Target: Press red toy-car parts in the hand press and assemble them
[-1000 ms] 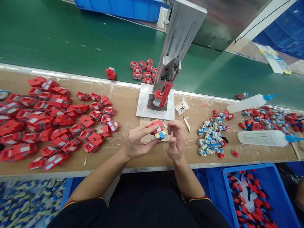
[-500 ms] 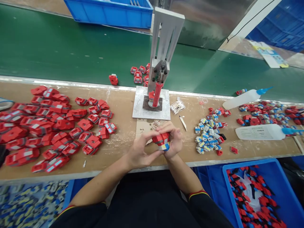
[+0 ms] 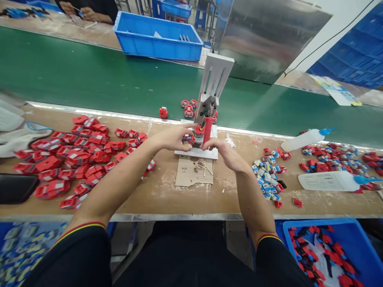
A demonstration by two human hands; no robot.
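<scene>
Between the thumb and fingers of my left hand (image 3: 175, 137) is a red plastic part (image 3: 188, 140) with grey edging, held at the left side of the press base. Another bit of red (image 3: 198, 130) shows under the press head, partly hidden. My right hand (image 3: 224, 150) is closed at the lower end of the press's red lever handle (image 3: 207, 132), thumb and fingertips at its tip. The metal press (image 3: 214, 71) stands upright on a pale base plate (image 3: 196, 154). In front of it lies a torn cardboard piece (image 3: 191, 177) with small metal bits and a rubber band.
Red parts (image 3: 74, 147) are heaped on the left; small white-blue parts (image 3: 267, 179) lie right. Two squeeze bottles (image 3: 329, 180) rest farther right. A blue bin (image 3: 290, 243) sits below the table's edge. Behind runs a green belt (image 3: 89, 75); across it are another person's hands (image 3: 86, 14).
Both hands have moved forward and apart, from in front of my body to the press. My left hand keeps a red part; my right hand has come to the lever. The view has tilted up.
</scene>
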